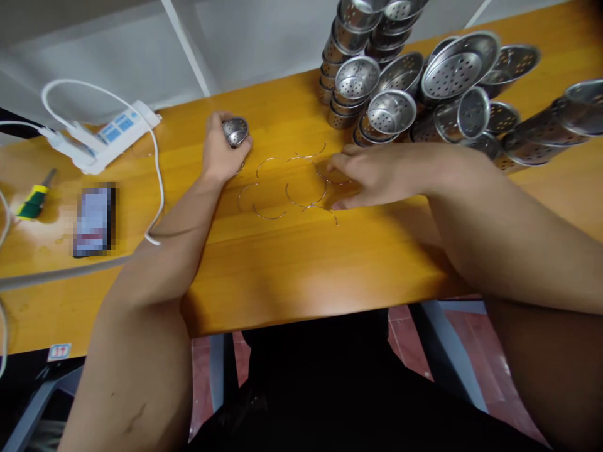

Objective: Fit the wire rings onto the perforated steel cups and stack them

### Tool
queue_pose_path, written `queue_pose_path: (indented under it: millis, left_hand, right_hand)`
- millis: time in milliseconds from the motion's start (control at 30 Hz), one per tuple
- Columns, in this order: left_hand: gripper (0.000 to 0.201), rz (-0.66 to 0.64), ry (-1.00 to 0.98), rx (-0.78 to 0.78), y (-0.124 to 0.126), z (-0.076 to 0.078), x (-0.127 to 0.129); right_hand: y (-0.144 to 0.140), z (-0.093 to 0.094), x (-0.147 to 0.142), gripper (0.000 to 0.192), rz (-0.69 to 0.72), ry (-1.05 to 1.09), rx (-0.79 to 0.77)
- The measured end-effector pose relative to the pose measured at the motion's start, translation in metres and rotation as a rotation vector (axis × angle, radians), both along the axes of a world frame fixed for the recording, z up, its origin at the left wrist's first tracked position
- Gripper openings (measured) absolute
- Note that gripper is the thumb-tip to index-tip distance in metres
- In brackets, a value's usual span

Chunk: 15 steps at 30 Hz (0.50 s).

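My left hand [220, 150] is closed around a small perforated metal cup [235, 132], whose mouth shows above the fingers. Several thin curved metal wires [269, 218] lie spread on the wooden table between my two hands. Over the right end of these wires reaches my right hand [377, 174], palm down, with thumb and forefinger apart. Its fingertips are close to one wire arc [340, 182]; I cannot tell whether they touch it. The other fingers of that hand are partly hidden.
Stacks of perforated metal cups [391, 113] and wider strainers [456, 74] stand at the back right of the table [301, 270]. On the left are a white power strip [117, 135] with cables, a phone [93, 221] and a yellow-green screwdriver [34, 201].
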<state>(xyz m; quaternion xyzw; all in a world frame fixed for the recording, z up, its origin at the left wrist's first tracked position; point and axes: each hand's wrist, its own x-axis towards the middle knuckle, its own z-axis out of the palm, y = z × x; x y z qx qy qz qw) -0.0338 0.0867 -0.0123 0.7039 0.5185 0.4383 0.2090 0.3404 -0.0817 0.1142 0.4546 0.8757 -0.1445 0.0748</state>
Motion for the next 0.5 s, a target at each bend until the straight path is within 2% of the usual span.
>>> queue_pose_path:
  millis: [67, 100, 267, 367, 500]
  left_hand:
    - [0.072, 0.013, 0.015, 0.013, 0.004, -0.003, -0.001]
    - [0.07, 0.019, 0.03, 0.023, 0.005, -0.004, -0.002]
    - [0.055, -0.022, 0.097, 0.126, 0.002, -0.004, -0.003]
    - [0.053, -0.054, 0.103, 0.145, -0.004, -0.001, -0.001]
    - [0.061, -0.017, 0.059, 0.031, -0.009, 0.004, 0.003]
  right_hand:
    - [-0.001, 0.0, -0.002, 0.073, -0.016, -0.117, -0.049]
    - [-0.002, -0.002, -0.005, 0.072, -0.007, -0.144, -0.065]
    - [-0.005, -0.013, -0.03, 0.008, 0.065, -0.022, -0.037]
    - [-0.007, -0.018, -0.041, 0.014, 0.077, 0.031, -0.034]
    - [-0.008, -0.024, -0.047, 0.018, 0.088, 0.098, -0.02]
